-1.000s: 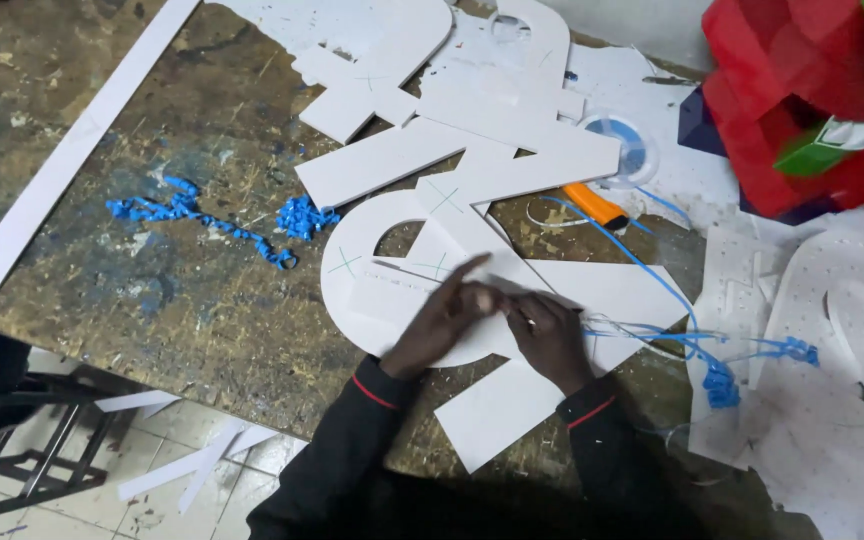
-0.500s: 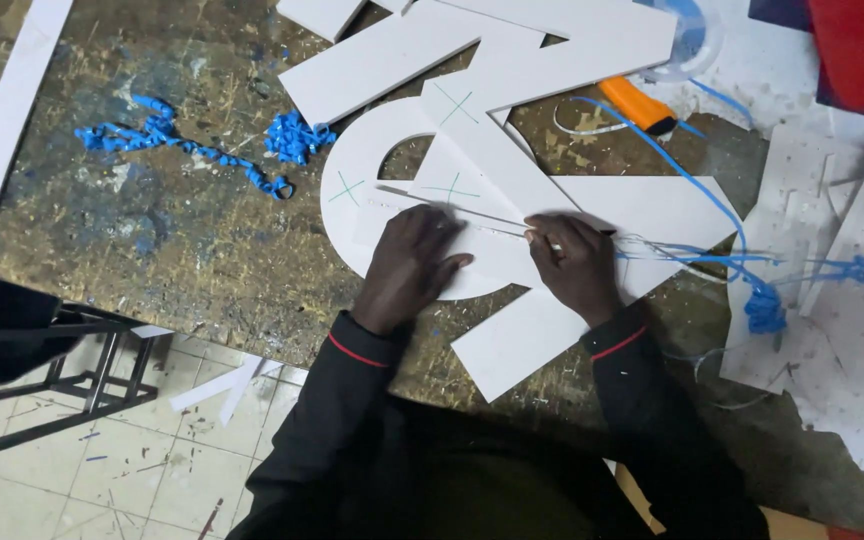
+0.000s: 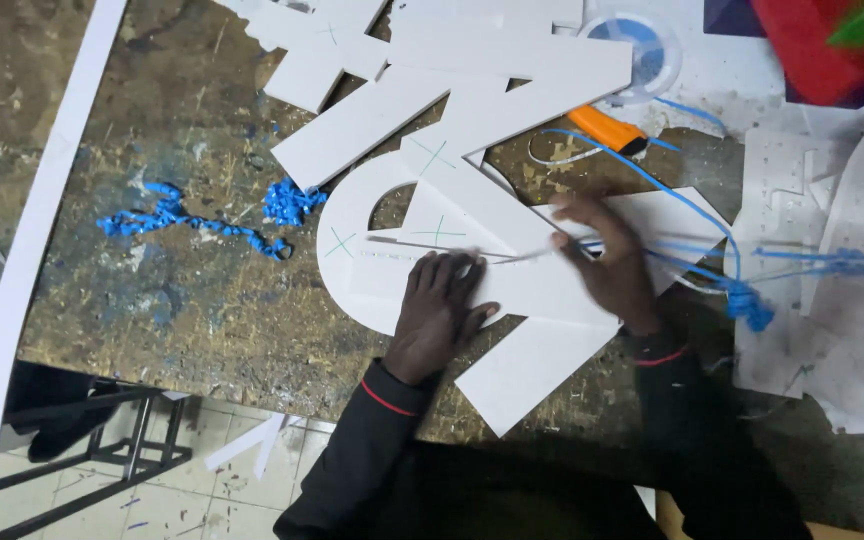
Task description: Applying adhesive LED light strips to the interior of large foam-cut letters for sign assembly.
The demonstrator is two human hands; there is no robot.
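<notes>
Scarred, paint-flecked wood makes up the counter (image 3: 152, 300), with a tiled floor (image 3: 152, 490) showing below its near edge. On it lies a curved white foam board (image 3: 372, 290) marked with faint green crosses, near the counter's front edge. The left hand (image 3: 439, 305) rests flat on this board, fingers (image 3: 452, 270) spread and pressing down, gripping nothing. Just beside it the right hand (image 3: 607, 265) is blurred; its fingers seem pinched on a thin rod (image 3: 442, 248) lying across the board, though I cannot tell the grip for sure. Blue cord (image 3: 692, 215) runs under the right hand and off to a knot at the right. Farther back sit more white board strips (image 3: 512, 50), an orange knife (image 3: 607, 130) and a tape spool (image 3: 637, 45). Blue shavings (image 3: 192, 222) lie well to the left.
</notes>
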